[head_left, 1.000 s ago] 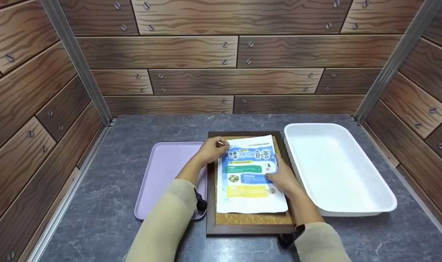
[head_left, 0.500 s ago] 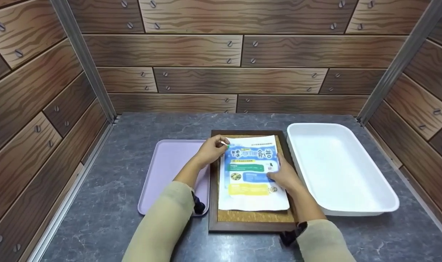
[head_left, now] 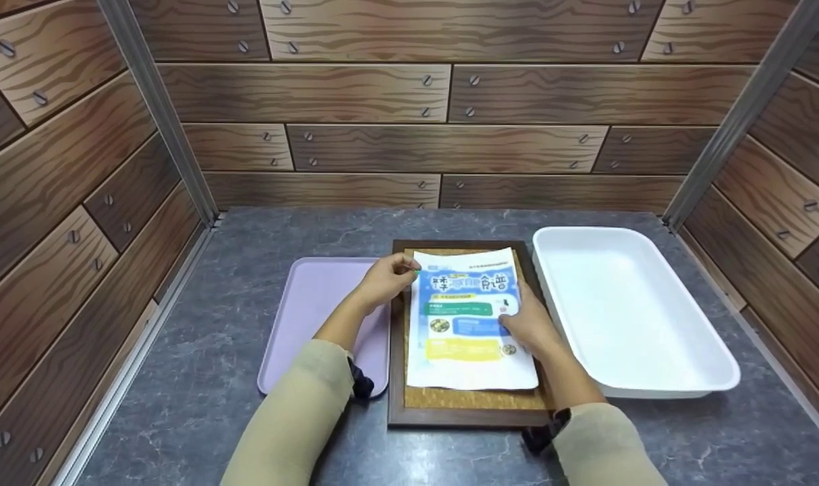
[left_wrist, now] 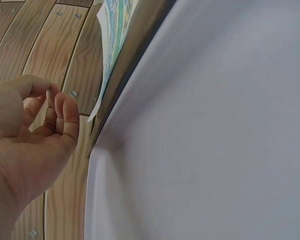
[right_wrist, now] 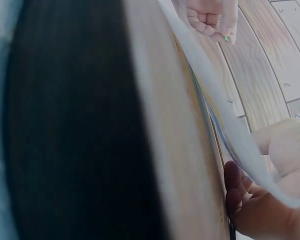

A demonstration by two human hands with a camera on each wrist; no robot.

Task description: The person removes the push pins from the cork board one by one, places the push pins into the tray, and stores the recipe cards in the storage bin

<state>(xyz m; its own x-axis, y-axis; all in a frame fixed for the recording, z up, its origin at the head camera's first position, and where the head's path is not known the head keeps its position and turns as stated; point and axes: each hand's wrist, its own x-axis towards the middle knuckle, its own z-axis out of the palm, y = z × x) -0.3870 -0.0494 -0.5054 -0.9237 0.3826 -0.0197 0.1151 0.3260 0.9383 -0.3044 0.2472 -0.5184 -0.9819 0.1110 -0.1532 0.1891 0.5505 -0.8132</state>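
My left grip (head_left: 390,278) has its thumb and finger brought together on a small green thing (head_left: 418,271), perhaps a pin, but it is too little to tell surely. My right grip (head_left: 529,322) is clamped on the right edge of a printed sheet (head_left: 467,324), the thumb above and the fingers below.

The important relation, I judge, is at the upper left corner of this sheet: it lies just to the right of my left fingertips, so the left grip is the nearer one to it, while the right grip is lower, on the opposite side. Whether my left fingers touch the paper, I cannot tell. The long axis of the sheet runs away from me, slightly turned against the board (head_left: 463,420) beneath it.

The paper is thin and flexible; seen from my right wrist, it bends and rises from the board. Its print is blue, green and yellow. The board is rectangular, with grainy tan cork inside a smooth dark brown frame.

Farther out, a flat purple tray (head_left: 322,304) with rounded corners is on the left, and a deeper, glossy white tray (head_left: 625,310) on the right. All rest on a grey, marble-veined surface (head_left: 193,364).
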